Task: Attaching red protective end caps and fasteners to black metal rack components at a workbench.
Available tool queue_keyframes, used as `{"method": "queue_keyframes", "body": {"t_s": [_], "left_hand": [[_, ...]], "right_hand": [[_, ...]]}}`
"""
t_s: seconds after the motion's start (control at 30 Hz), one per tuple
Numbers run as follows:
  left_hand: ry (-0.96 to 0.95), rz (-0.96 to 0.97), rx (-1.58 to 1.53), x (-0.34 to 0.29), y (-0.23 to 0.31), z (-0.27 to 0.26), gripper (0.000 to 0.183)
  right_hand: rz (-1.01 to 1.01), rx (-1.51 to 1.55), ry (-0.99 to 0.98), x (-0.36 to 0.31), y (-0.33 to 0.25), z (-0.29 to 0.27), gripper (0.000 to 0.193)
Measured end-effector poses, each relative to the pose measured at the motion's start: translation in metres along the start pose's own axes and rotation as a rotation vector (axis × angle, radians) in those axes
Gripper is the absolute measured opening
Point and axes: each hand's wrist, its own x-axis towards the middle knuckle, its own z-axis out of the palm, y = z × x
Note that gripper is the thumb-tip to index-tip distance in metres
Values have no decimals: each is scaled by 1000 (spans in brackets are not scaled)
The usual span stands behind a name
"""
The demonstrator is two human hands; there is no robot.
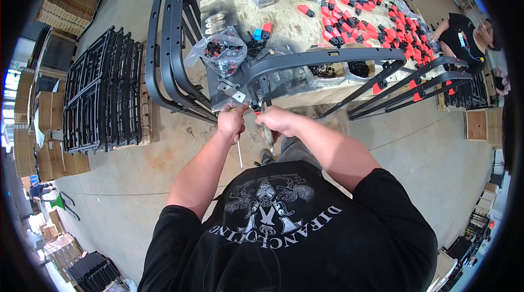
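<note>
My left hand [231, 123] is closed round a thin metal-shafted tool [240, 154] that looks like a screwdriver; its shaft sticks out below the fist. My right hand [277, 121] grips a tool with a pale handle [269, 138], its kind mostly hidden by the fingers. Both hands meet at the lower end of a dark curved tube frame [322, 56], which arches over the table. A small black and red piece [256, 108] shows at that tube end, between the hands. Just beyond my left hand lies a flat metal plate [231, 92].
The wooden worktable [295, 24] carries a heap of red and black caps [349, 27], a plastic bag of small parts [225, 51] and boxes of black fittings [327, 69]. More tube frames [173, 46] lean at left. Co-workers stand opposite and at right [464, 40]. Frames are stacked on a pallet [103, 90].
</note>
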Motion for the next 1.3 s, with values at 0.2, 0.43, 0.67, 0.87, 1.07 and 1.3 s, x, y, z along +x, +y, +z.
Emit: {"method": "queue_keyframes", "body": {"t_s": [0.2, 0.43, 0.67, 0.87, 1.07, 1.3], "left_hand": [[-58, -17, -45, 17, -10, -11, 28], [-30, -4, 2, 1, -4, 9, 18], [29, 57, -29, 1, -3, 5, 21], [43, 23, -23, 0, -4, -4, 23], [-6, 20, -25, 8, -8, 5, 26], [95, 165, -11, 2, -14, 7, 22]], "right_hand": [[-147, -422, 313, 28, 14, 4, 29], [-298, -726, 625, 50, 54, 12, 33], [-88, -283, 130, 12, 16, 11, 28], [-60, -580, 234, -1, -5, 16, 24], [-188, -678, 586, 18, 29, 15, 27], [-76, -100, 181, 3, 19, 18, 27]]}}
